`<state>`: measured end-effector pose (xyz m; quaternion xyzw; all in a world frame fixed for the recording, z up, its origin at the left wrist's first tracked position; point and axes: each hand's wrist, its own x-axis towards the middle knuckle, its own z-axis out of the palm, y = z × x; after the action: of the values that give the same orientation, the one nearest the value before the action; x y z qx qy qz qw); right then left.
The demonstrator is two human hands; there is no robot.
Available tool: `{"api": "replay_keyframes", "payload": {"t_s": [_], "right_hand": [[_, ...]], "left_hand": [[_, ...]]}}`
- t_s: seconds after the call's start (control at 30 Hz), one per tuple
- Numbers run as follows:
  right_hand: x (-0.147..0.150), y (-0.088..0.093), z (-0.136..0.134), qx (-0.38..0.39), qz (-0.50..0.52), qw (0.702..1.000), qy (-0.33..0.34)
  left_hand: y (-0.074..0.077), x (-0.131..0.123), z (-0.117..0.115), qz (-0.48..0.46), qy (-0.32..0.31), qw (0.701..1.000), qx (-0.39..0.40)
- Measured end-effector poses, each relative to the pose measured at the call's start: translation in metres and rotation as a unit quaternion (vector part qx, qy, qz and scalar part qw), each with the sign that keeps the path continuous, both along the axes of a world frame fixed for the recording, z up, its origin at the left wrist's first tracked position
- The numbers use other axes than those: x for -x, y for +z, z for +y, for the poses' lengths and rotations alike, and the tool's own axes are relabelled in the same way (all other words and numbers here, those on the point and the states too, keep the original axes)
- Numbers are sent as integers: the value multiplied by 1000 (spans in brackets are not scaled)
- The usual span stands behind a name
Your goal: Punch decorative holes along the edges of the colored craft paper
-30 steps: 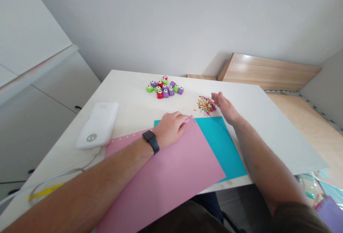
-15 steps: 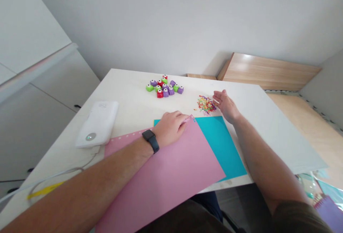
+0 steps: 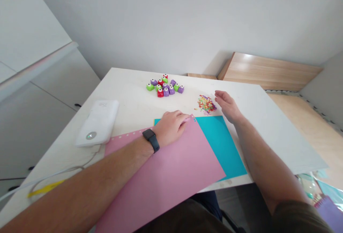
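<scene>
My left hand (image 3: 172,127), with a dark watch (image 3: 150,140) on its wrist, lies palm down across the top edge of a pink paper sheet (image 3: 166,179). Its fingers are low and slightly bent, reaching toward the sheet's upper right corner; anything beneath them is hidden. Small holes run along that top edge. Under the pink sheet, a turquoise sheet (image 3: 218,140) sticks out to the right. My right hand (image 3: 227,107) is open on edge, fingers stretched, just right of a pile of colourful paper confetti (image 3: 207,104), with a small gap between.
Several red, green and purple craft punches (image 3: 166,87) stand in a cluster at the back of the white table (image 3: 134,93). A white device (image 3: 98,124) with a cable (image 3: 80,167) and a yellow strip (image 3: 44,190) is at the left. A wooden panel (image 3: 268,70) stands behind.
My right hand has drawn slightly away from the confetti to the right, so more of the pile's edge shows. My left hand and the sheets stay put.
</scene>
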<state>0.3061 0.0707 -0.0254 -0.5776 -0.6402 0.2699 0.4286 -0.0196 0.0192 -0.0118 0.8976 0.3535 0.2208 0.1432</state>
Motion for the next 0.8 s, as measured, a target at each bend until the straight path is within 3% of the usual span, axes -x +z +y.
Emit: {"api": "replay_keyframes", "payload": {"t_s": [0.13,0.6,0.8], "right_hand": [[-6,-2,6,-21,70,997,-8],[-6,-7,8,-7,59,997,-44],[-15,-7,10,-17,19,994,-110]], "left_hand": [[0,0,0,2,0,1000,-3],[0,0,1,-7,-2,1000,3],[0,0,1,-6,-4,1000,5]]}}
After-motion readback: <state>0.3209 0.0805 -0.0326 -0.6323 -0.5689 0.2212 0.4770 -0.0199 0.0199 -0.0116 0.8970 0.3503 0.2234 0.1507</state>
